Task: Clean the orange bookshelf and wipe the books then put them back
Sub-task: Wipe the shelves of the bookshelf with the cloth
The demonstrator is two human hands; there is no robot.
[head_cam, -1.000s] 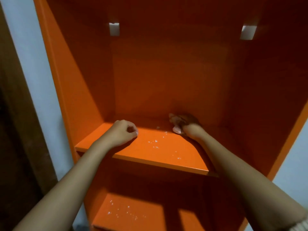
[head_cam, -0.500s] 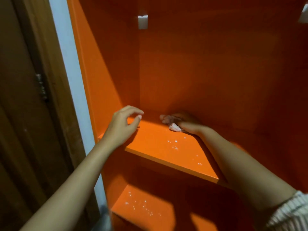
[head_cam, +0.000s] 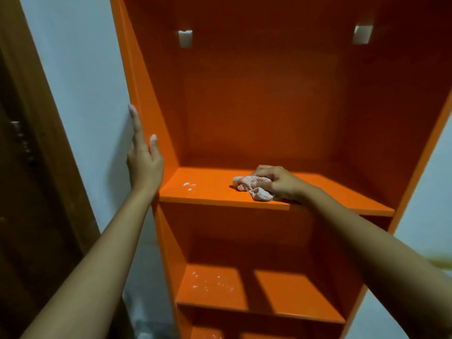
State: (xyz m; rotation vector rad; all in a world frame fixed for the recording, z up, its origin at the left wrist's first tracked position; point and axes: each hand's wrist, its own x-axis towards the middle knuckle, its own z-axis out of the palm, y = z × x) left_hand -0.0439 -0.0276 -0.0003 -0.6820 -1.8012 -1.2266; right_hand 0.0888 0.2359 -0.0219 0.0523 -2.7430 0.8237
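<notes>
The orange bookshelf [head_cam: 264, 106] stands open in front of me with no books on it. My right hand [head_cam: 281, 183] rests on its upper shelf board [head_cam: 208, 189], closed on a crumpled white-and-pink striped cloth [head_cam: 252, 188] pressed against the board near the front edge. White specks [head_cam: 188, 185] lie on that board's left part. My left hand [head_cam: 143, 152] is flat against the outer face of the left side panel [head_cam: 146, 89], fingers pointing up, thumb on the front edge. A lower shelf board [head_cam: 212, 287] also carries several white specks.
A pale wall [head_cam: 80, 81] runs left of the bookshelf, and a dark wooden door frame [head_cam: 34, 118] stands further left. Two white brackets [head_cam: 185, 38] sit high on the shelf's back panel. More pale wall shows at the right [head_cam: 430, 179].
My left hand left the shelf board and moved out to the left side panel. My right hand dragged the cloth from the back of the board toward its front edge; most specks there are gone.
</notes>
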